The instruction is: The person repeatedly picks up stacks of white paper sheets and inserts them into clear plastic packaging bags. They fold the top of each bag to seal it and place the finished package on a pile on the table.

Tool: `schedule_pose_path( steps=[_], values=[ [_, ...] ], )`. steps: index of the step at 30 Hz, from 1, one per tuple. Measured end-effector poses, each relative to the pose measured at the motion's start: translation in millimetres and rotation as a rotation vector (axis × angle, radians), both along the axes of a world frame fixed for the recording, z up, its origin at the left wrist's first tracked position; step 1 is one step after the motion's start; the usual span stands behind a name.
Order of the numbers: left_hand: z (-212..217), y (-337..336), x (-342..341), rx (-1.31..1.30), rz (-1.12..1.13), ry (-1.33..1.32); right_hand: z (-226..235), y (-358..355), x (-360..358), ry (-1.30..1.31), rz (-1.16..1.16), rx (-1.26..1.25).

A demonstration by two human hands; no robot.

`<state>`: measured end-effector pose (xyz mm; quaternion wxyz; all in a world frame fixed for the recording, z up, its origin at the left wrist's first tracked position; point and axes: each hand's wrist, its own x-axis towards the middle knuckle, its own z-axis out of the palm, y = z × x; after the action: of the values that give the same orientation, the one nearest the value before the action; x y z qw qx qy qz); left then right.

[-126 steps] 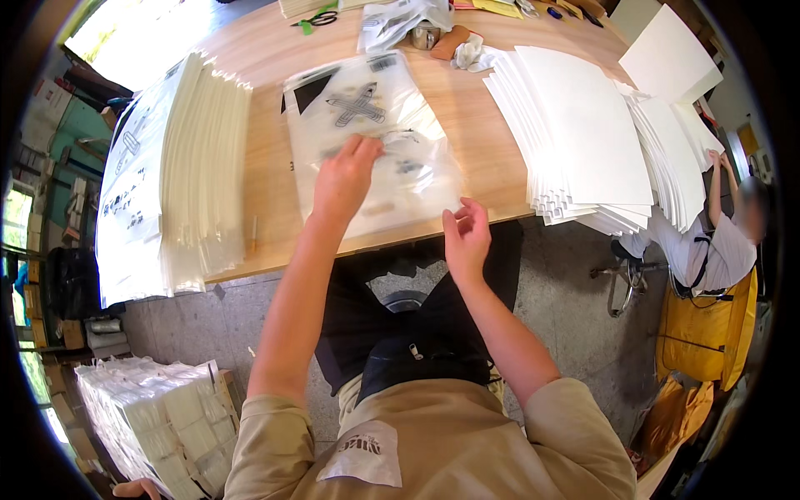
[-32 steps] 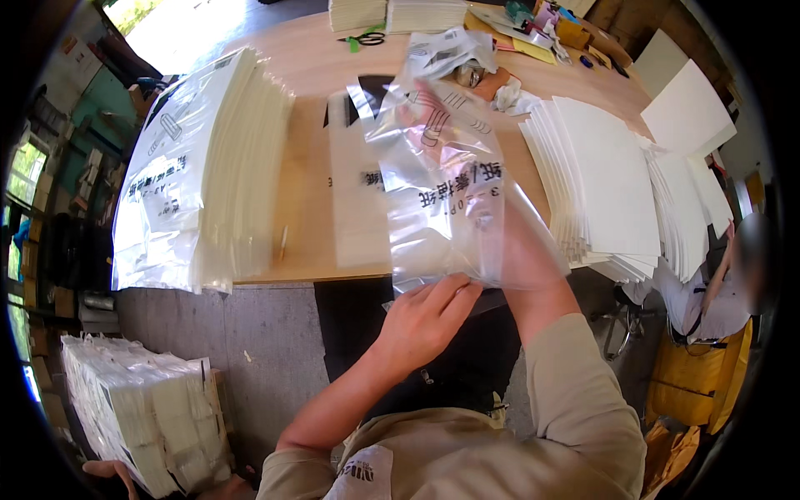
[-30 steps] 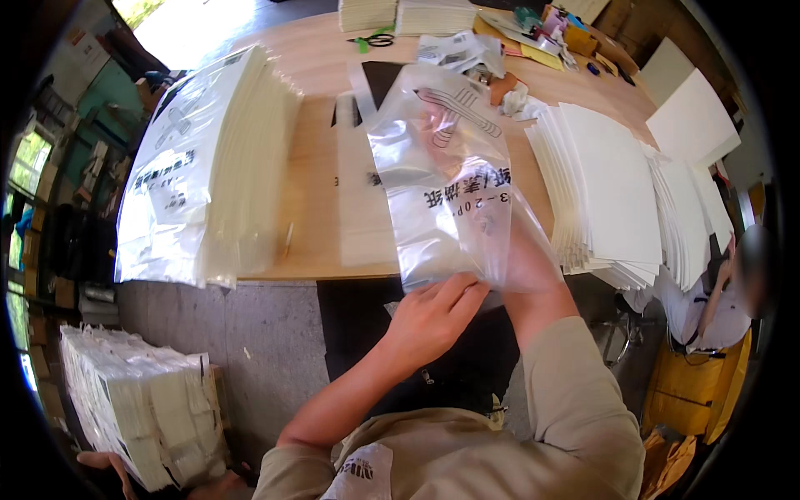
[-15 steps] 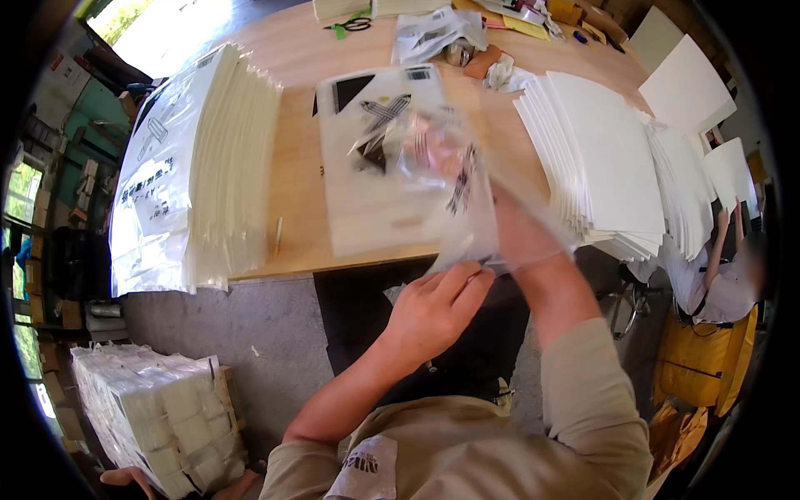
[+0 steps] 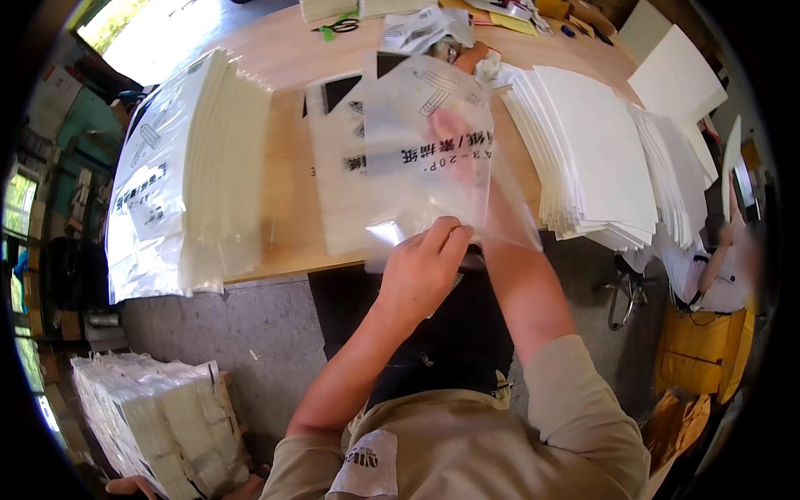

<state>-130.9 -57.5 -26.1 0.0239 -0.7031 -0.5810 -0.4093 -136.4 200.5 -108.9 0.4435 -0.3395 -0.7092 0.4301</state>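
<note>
My left hand (image 5: 422, 268) is closed in a pinch on the near edge of a clear plastic bag (image 5: 425, 196) printed with black writing and a pencil drawing. Inside that bag is my right hand (image 5: 454, 137), its forearm entering through the mouth on the near right side. Only a blurred pink shape of this hand shows through the plastic, so its fingers cannot be made out. Under the raised bag, more bags of the same kind (image 5: 333, 183) lie flat on the wooden table (image 5: 287, 167).
A thick stack of filled bags (image 5: 179, 175) stands at the left. White paper stacks (image 5: 592, 154) fan out at the right. Scissors (image 5: 342, 25) and a plastic packet (image 5: 425, 32) lie farther back. A wrapped white block (image 5: 158, 417) stands on the floor; another person (image 5: 708, 267) sits far right.
The bag has spread out and risen over the flat bags, with its print now readable. My left hand has moved up and slightly left. My right hand stays inside the bag.
</note>
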Motion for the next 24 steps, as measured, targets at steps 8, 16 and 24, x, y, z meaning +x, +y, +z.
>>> schedule_pose_path(
  steps=[8,16,24],
  values=[
    [-21.5,-0.6,10.4,-0.067,-0.061,0.017,-41.8,-49.0,36.1,-0.056,0.004,-0.098],
    [7.7,-3.5,14.6,0.042,-0.013,-0.004,-42.7,-21.6,23.5,-0.052,-0.007,-0.083],
    [-27.6,-17.1,-2.1,-0.095,0.057,0.066,-78.2,-38.2,-7.7,-0.263,-0.051,0.047]
  ],
)
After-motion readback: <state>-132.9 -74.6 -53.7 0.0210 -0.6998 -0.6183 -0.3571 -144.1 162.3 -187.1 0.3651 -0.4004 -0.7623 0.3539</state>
